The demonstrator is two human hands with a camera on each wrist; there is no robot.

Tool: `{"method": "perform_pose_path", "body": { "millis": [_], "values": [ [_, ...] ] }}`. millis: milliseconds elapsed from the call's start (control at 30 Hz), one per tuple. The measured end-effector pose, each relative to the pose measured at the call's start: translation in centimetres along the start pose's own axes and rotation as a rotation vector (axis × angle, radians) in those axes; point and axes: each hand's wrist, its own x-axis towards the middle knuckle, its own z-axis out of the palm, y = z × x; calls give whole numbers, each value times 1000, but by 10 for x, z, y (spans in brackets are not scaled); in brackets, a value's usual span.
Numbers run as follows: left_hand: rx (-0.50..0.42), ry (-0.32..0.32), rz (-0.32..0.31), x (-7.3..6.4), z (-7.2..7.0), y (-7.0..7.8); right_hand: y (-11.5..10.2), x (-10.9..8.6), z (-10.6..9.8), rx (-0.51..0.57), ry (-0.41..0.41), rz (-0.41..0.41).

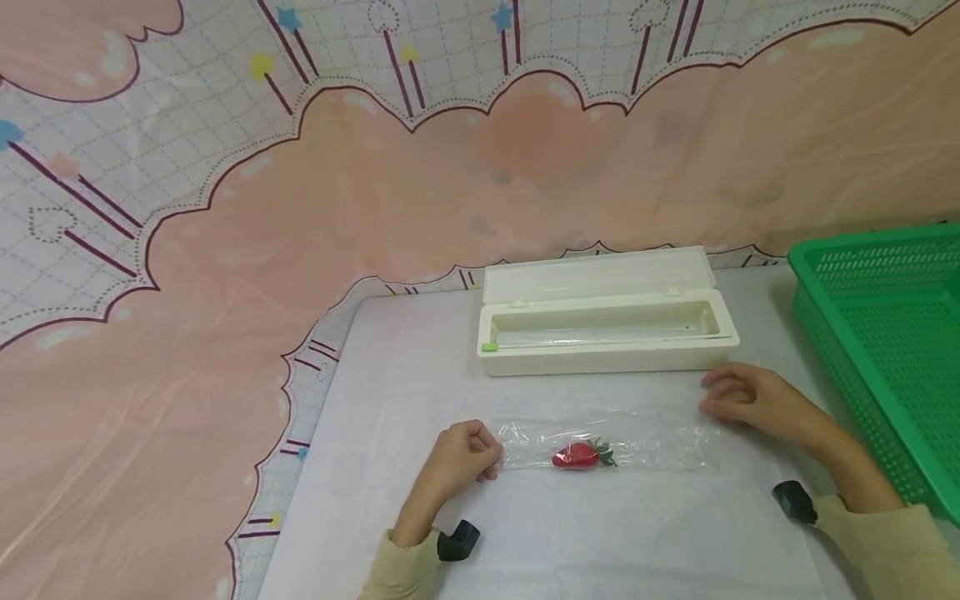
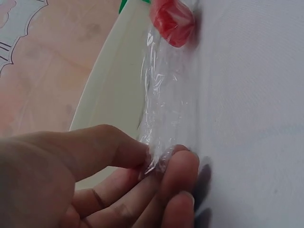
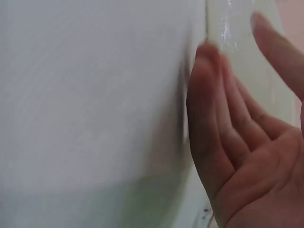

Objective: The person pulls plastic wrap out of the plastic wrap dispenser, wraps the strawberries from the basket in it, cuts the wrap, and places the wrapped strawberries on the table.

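A red strawberry [image 1: 576, 456] with green leaves lies on the white table inside or under a strip of clear cling film [image 1: 660, 446]; which one I cannot tell. My left hand [image 1: 457, 458] pinches the strip's left end between thumb and fingers, and the left wrist view shows the film [image 2: 164, 104] bunched there. Beyond the strip's right end, my right hand [image 1: 768, 404] hovers near the front right corner of a white cling film box [image 1: 600, 360]. In the right wrist view its thumb stands apart from the loosely bent fingers, with nothing between them.
The box's lid [image 1: 600, 277] is tipped back, and a green slider [image 1: 490, 347] sits at the left of its front edge. A green plastic basket [image 1: 840, 358] stands at the right, beside my right forearm. Patterned cloth [image 1: 390, 200] hangs behind the table.
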Motion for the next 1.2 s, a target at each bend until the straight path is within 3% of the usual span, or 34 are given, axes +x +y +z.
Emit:
{"method": "perform_pose_path", "body": {
  "millis": [200,333,567,733,900,1067,1200],
  "values": [
    [48,16,3,-4,-2,2,-15,-2,5,-101,151,-152],
    [86,30,9,-6,-3,3,-31,-5,15,-130,206,-240],
    [89,39,3,-7,-2,1,-63,-13,27,-228,183,-374],
    [100,53,-3,-9,-4,1,-86,-22,31,-293,168,-391],
    [94,35,5,-11,-9,2,-105,-35,42,-330,90,-435],
    [114,13,14,-9,-17,2,-115,-45,61,-287,-112,-459],
    [71,-1,3,-1,-19,2,-113,-46,80,-270,-207,-468]
  ]
}}
